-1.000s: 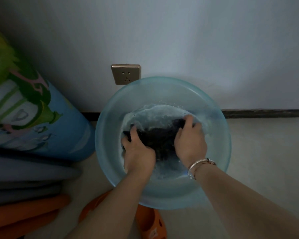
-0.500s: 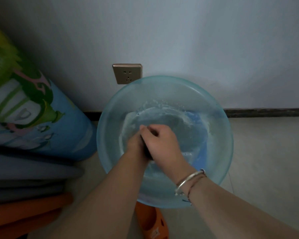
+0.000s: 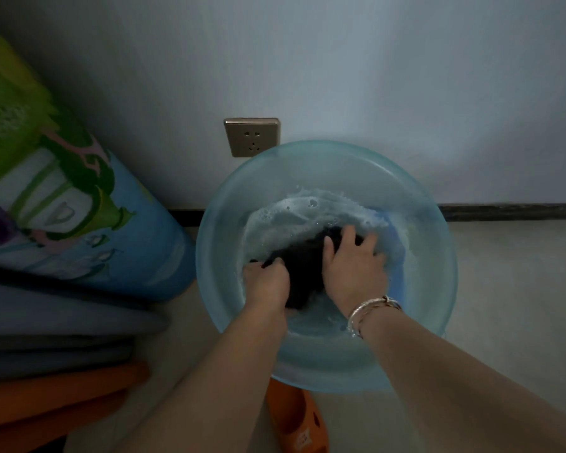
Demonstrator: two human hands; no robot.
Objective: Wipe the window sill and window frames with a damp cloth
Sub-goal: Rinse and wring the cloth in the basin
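while the left hand (image 3: 268, 282) grips the dark cloth (image 3: 304, 266) with curled fingers, the right hand's (image 3: 353, 266) fingers press it, spread.

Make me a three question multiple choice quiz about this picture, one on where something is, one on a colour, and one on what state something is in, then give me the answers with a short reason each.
1. Where is the wall socket?
A. on the wall just above the basin's far rim
B. on the floor by the slipper
C. on the rolled mat

2. What colour is the slipper under the basin's near edge?
A. white
B. orange
C. green

3. What state is the dark cloth in?
A. dry and folded on the floor
B. hanging on the wall
C. in the water in the basin, with both hands on it

Answers:
1 A, the socket sits on the wall right behind the basin's rim.
2 B, the slipper shows plainly orange.
3 C, the left hand grips the cloth and the right hand rests on it in splashing water.
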